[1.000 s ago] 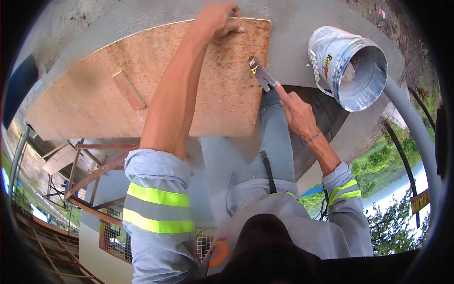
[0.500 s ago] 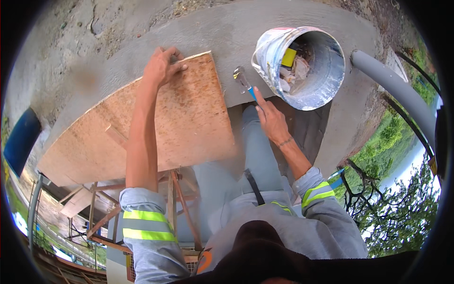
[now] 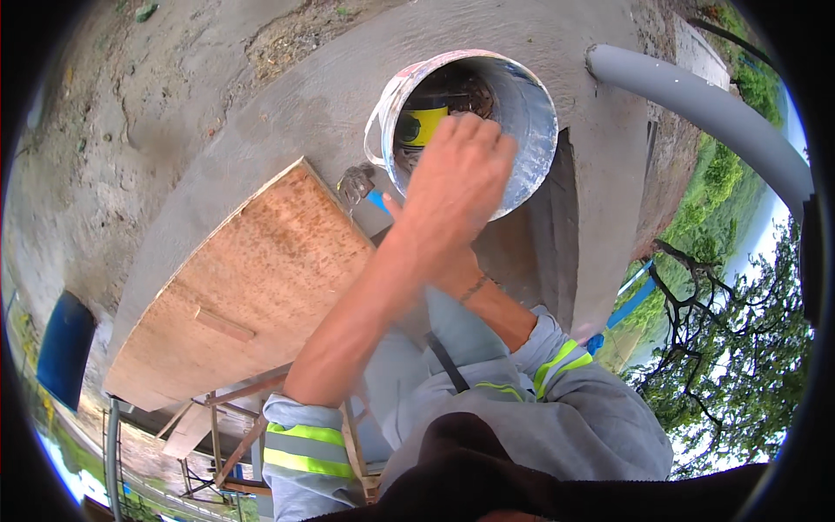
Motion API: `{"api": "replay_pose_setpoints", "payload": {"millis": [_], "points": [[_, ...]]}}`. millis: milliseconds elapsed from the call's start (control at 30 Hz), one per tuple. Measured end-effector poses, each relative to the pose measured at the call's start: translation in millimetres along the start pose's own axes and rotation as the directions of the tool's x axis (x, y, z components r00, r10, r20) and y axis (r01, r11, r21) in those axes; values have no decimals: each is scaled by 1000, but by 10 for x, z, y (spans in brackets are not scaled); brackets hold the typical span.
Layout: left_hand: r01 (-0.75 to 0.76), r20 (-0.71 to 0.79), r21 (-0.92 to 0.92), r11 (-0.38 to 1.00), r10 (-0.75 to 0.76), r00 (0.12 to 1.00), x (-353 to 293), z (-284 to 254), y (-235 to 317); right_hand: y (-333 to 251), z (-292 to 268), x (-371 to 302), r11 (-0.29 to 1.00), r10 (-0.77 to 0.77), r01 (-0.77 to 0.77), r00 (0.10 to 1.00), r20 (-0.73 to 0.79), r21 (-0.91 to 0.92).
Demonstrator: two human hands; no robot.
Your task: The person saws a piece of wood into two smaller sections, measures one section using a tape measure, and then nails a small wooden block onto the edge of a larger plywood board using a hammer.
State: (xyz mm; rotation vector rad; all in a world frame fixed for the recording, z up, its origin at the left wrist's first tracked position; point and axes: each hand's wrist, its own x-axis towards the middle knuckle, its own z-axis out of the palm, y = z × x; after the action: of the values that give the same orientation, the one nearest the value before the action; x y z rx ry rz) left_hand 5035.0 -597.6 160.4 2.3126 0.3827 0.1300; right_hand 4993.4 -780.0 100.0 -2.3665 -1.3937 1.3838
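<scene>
My left hand (image 3: pixel 461 170) is over the mouth of a paint-smeared white bucket (image 3: pixel 531 130), its fingers curled down and their tips hidden. A yellow object (image 3: pixel 424 127) with a dark round part lies inside, just beside those fingers. Mostly covered by my crossing left forearm, my right hand (image 3: pixel 457 270) is closed around the blue handle of a hammer (image 3: pixel 355 184). The hammer's metal head pokes out between the bucket and a plywood sheet (image 3: pixel 261 261), whose corner reaches close to it.
Smooth grey concrete (image 3: pixel 287 104) curves around the bucket and plywood. A thick grey pipe (image 3: pixel 696 91) bends along the right. At far left stands a blue container (image 3: pixel 65 348). Below the plywood is a wooden frame (image 3: pixel 239 444).
My left hand has let go of the plywood's edge and swung right across my right arm to the bucket. The view has shifted, and the hammer stays in my right hand.
</scene>
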Motion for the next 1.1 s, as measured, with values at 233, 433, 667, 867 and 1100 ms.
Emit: {"api": "replay_pose_setpoints", "payload": {"millis": [233,433,667,867,1100], "points": [[-134,353,450,883,-39,935,64,769,-167,212,407,5,999,21,-23,999,32,48],[-5,498,249,969,-123,858,48,626,-153,120,286,3,998,-12,16,998,-68,57],[218,148,172,961,-244,958,540,839,-341,100,159,-7,981,-95,135,960,-262,140],[63,176,351,934,-131,976,645,1025,-416,98,223,-10,991,-84,101,982,-172,92],[128,18,455,881,-153,988,629,1117,-392,-127,-154,18,984,-154,168,969,-191,57]]}}
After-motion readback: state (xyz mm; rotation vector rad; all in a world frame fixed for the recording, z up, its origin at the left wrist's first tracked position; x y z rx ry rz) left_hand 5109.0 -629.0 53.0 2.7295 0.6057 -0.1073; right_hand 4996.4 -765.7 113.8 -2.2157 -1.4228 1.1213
